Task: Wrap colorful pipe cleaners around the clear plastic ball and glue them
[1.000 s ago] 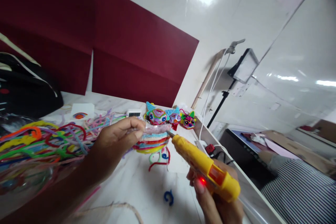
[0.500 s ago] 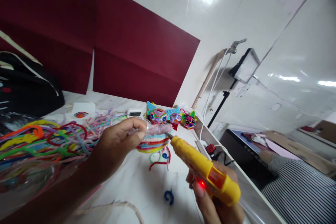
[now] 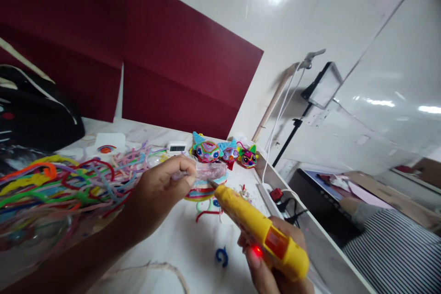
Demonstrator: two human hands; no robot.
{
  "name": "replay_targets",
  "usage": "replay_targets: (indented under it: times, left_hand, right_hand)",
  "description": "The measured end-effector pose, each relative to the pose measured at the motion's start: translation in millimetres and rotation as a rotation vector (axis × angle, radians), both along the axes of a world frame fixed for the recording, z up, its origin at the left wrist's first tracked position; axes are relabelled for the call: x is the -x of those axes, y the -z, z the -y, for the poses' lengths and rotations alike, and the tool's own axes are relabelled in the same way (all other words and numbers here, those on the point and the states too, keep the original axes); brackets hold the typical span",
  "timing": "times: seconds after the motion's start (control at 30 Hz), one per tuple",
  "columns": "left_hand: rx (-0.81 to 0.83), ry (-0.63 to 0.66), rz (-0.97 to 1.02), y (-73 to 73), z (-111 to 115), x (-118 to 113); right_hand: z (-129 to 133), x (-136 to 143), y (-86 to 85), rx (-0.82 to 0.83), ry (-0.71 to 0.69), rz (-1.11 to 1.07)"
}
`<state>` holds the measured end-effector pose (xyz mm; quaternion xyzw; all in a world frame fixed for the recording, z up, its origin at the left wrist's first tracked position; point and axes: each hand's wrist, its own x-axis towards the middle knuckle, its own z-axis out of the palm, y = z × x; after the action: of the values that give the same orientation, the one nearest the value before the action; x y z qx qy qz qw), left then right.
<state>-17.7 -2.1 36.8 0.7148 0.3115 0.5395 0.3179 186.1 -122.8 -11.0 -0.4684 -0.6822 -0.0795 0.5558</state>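
Observation:
My left hand (image 3: 172, 183) pinches a craft piece of striped pipe cleaners (image 3: 201, 194), in light blue, red, yellow and other colours. A shiny, pinkish translucent strip (image 3: 215, 171) runs along its upper edge. My right hand (image 3: 272, 257) is wrapped round a yellow hot glue gun (image 3: 251, 220) with a red light glowing on its side. The gun's dark nozzle points at the striped piece, close to its upper part; whether it touches I cannot tell. Just below lie curled red and green pipe cleaners (image 3: 208, 206). A small blue curl (image 3: 222, 256) rests on the white table.
Loose coloured pipe cleaners (image 3: 86, 179) are heaped at left. Finished animal-face crafts (image 3: 208, 150) stand at the back beside a small digital display (image 3: 177, 148). At right are a power strip (image 3: 268, 195) with cables and a lamp (image 3: 324, 85). A person in a striped top (image 3: 392, 248) is beyond.
The glue gun has moved left, its nozzle shifting from the strip's right end towards the middle. My left hand and the craft piece have shifted slightly right.

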Motion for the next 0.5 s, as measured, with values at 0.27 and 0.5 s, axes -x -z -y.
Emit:
replay_targets:
  times: [0.27, 0.5]
  left_hand:
    - [-0.035, 0.019, -0.063, -4.2, 5.0, -3.2]
    - [-0.019, 0.023, -0.012, -2.4, 5.2, -4.2]
  right_hand:
    - [-2.7, 9.4, -8.6, 0.049, -0.032, -0.059]
    - [-5.9, 8.5, -11.8, 0.025, -0.044, -0.04]
